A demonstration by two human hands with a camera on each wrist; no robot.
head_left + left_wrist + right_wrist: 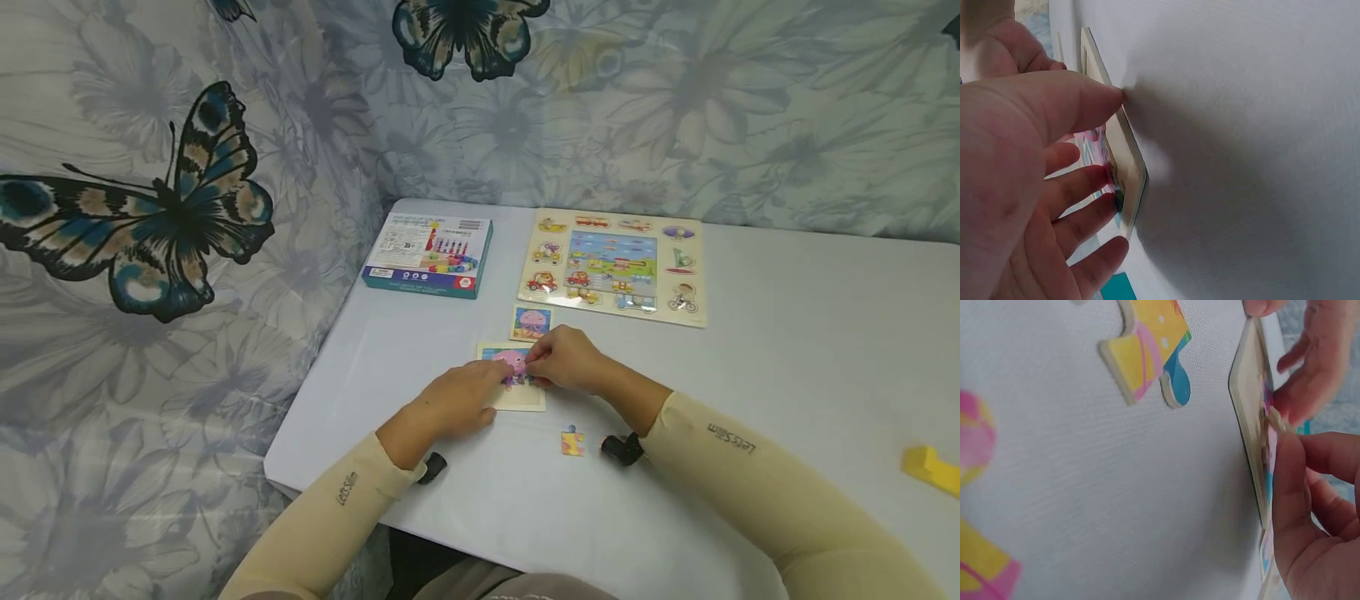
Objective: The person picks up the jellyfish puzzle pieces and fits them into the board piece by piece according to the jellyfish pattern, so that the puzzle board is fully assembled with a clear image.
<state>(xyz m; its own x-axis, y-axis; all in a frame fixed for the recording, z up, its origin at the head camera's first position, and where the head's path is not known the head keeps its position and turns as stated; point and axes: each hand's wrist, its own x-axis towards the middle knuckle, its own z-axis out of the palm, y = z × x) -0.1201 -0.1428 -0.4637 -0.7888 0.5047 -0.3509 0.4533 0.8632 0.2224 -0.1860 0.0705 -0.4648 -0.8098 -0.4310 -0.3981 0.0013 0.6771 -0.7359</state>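
A small wooden jigsaw board [517,402] with a pink cartoon picture lies on the table under both hands. My left hand [461,400] rests at its left side, fingers reaching loosely over the picture and thumb at the near edge in the left wrist view. From the right, my right hand [566,358] pinches a small jigsaw piece [1279,420] between thumb and forefinger, close over the board. Much of the picture is hidden by the hands. A loose yellow and pink jigsaw piece [573,442] with a blue knob lies nearer me on the tabletop.
Just beyond the board lies a small square picture card [532,322]. Farther back are a large vehicle puzzle board [686,312] and, to its left, a flat box [427,254]. A yellow object [930,471] sits at the right edge.
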